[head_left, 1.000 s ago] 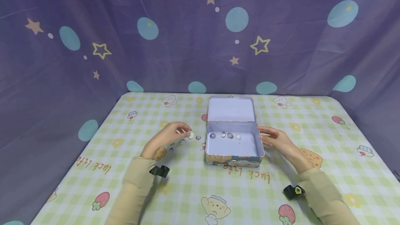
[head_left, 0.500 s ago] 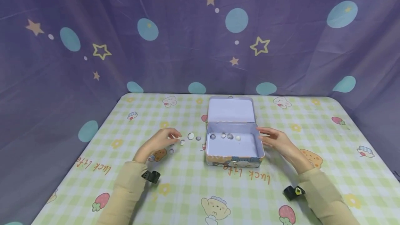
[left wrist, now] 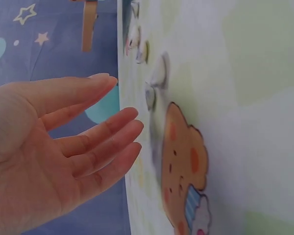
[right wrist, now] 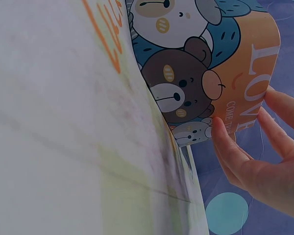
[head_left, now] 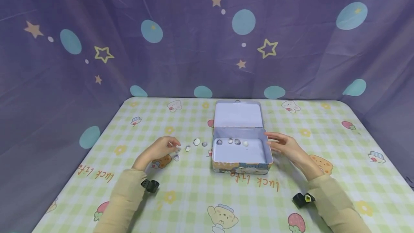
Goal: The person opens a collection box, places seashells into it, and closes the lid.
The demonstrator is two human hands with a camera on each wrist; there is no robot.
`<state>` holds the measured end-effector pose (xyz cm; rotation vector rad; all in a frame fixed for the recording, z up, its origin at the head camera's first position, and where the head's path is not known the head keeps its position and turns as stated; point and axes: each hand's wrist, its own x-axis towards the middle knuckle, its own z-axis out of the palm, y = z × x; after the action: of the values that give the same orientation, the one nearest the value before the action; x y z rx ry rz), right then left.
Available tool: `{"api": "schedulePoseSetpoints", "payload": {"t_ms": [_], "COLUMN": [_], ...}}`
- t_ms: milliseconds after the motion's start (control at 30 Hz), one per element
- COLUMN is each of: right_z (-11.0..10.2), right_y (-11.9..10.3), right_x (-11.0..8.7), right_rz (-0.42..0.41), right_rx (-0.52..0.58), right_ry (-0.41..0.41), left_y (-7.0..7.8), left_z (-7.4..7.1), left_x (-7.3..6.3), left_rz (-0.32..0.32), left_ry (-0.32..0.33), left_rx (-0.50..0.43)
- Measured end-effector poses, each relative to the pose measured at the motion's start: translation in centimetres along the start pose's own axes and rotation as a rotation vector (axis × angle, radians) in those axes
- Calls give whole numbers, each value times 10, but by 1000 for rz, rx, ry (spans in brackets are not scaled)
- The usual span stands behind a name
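An open tin box [head_left: 242, 168] with a pale inside stands at the middle of the table. Several small shells, pale and greyish, lie in a row inside it, one of them a grey shell [head_left: 237, 141]. To the box's left, more lie on the cloth, among them a white shell [head_left: 196, 141] and a small shell [head_left: 188, 148]. My left hand [head_left: 160, 148] hovers low beside the leftmost ones; in the left wrist view, its thumb and fingers are apart with nothing between them. My right hand [head_left: 284, 145] touches the box's right side, fingertips on the printed wall [right wrist: 186, 83].
The lid [head_left: 238, 114] leans back behind the box. A checked tablecloth [head_left: 258, 204] with printed food and animal figures covers the table. A purple curtain [head_left: 181, 60] with stars and balloons hangs along the back and sides.
My left hand has let go of the white shell, which lies on the cloth, and has moved left towards the other shells. My right hand stays at the box.
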<state>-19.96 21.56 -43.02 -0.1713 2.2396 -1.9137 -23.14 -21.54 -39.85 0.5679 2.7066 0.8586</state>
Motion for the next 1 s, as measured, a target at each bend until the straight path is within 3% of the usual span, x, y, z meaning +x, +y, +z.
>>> {"api": "schedulePoseSetpoints", "payload": {"t_ms": [700,1000], "right_z": [0,0], "right_y": [1,1], "right_x": [0,1], "right_rz": [19,20], "right_rx": [14,20], "right_ry": [2,0], "left_y": [-9,-9], "left_z": [4,7], "left_x": [6,9], "left_rz": [2,17], "left_ry": [-53,-42], "left_rx": [36,49]}}
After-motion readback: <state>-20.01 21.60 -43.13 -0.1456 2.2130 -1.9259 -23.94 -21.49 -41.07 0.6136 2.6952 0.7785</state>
